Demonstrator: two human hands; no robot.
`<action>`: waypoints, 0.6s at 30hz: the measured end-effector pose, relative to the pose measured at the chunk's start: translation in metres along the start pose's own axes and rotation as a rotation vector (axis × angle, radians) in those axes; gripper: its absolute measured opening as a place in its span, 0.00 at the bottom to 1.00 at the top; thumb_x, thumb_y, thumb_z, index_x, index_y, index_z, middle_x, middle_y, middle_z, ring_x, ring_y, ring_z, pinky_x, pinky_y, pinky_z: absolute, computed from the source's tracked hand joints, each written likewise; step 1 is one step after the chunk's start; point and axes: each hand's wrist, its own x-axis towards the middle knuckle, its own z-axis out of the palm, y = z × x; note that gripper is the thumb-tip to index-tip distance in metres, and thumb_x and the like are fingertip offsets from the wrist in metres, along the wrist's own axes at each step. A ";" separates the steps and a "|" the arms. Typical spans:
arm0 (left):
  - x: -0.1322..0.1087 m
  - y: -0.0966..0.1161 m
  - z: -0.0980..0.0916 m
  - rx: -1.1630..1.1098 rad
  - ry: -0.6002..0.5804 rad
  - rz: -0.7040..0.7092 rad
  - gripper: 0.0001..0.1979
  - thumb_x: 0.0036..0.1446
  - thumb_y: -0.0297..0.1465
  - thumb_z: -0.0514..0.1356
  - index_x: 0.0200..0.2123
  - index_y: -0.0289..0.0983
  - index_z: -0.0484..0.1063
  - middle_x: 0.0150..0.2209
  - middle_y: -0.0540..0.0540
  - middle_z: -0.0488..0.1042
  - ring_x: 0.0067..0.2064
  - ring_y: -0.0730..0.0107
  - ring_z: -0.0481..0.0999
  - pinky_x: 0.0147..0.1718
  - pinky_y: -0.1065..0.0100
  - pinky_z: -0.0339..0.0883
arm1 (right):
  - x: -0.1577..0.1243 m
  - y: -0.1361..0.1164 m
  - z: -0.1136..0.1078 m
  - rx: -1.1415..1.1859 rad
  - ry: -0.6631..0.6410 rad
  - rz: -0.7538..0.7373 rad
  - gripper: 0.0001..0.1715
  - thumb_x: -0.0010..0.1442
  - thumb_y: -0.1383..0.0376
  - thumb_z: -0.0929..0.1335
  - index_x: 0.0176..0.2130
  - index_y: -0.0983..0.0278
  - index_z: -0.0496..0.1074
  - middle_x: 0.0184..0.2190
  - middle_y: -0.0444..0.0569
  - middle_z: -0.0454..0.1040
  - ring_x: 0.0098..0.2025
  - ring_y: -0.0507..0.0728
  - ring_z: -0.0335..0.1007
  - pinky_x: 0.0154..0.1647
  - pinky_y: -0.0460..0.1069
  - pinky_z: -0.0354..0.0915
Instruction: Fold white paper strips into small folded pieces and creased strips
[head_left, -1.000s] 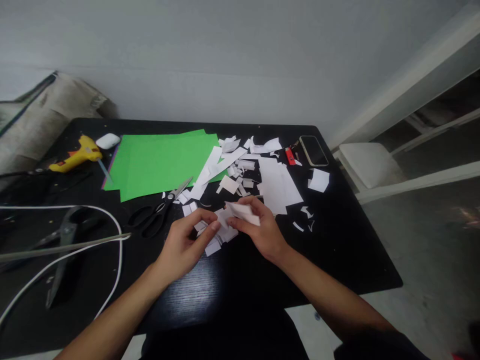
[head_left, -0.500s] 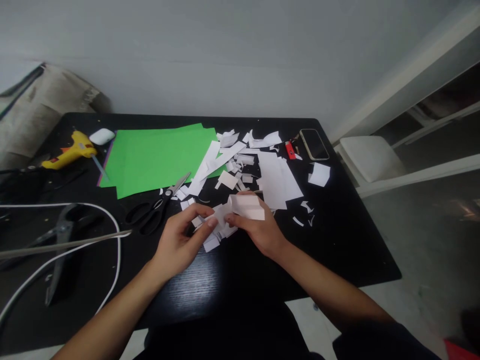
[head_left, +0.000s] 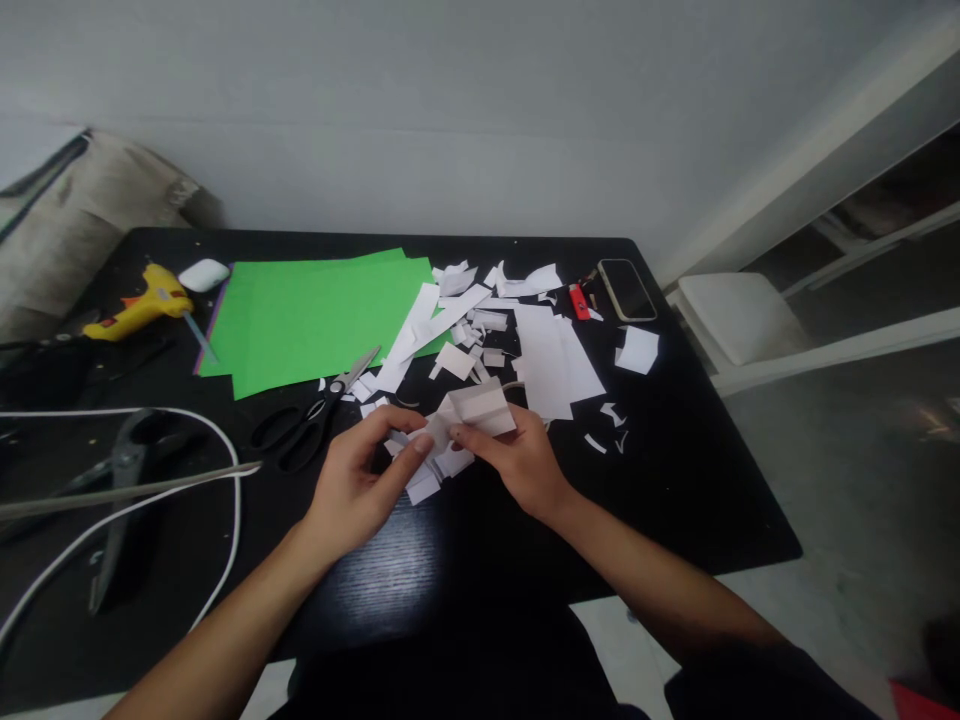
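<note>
Both of my hands meet over the middle of a black table. My right hand pinches a folded white paper piece with creases across it. My left hand has its fingers curled and its thumb and fingertips pinch the left end of the same paper. Several small white paper scraps lie under and between the hands.
Green paper sheets lie at the back left, black-handled scissors beside them. More white offcuts spread right. A yellow glue gun, white cable, pliers, red lighter and phone ring the table.
The folded paper has been turned and lifted slightly between the hands, showing its creased face. The view shifted a little; both hands stay in the same place.
</note>
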 end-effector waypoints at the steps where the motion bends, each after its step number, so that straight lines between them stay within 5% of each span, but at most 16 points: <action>1: 0.000 0.000 0.000 0.003 0.005 -0.002 0.04 0.65 0.32 0.64 0.41 0.39 0.76 0.36 0.49 0.80 0.37 0.67 0.79 0.37 0.67 0.73 | 0.000 0.000 0.000 -0.003 -0.002 -0.002 0.12 0.54 0.57 0.80 0.34 0.61 0.82 0.30 0.45 0.82 0.33 0.56 0.77 0.41 0.52 0.72; 18: -0.002 -0.008 -0.001 0.109 0.019 0.093 0.14 0.61 0.30 0.69 0.50 0.42 0.76 0.46 0.47 0.81 0.47 0.64 0.79 0.48 0.62 0.72 | 0.003 0.001 0.000 0.117 0.088 0.032 0.15 0.51 0.57 0.81 0.34 0.63 0.80 0.30 0.45 0.81 0.33 0.56 0.77 0.40 0.52 0.74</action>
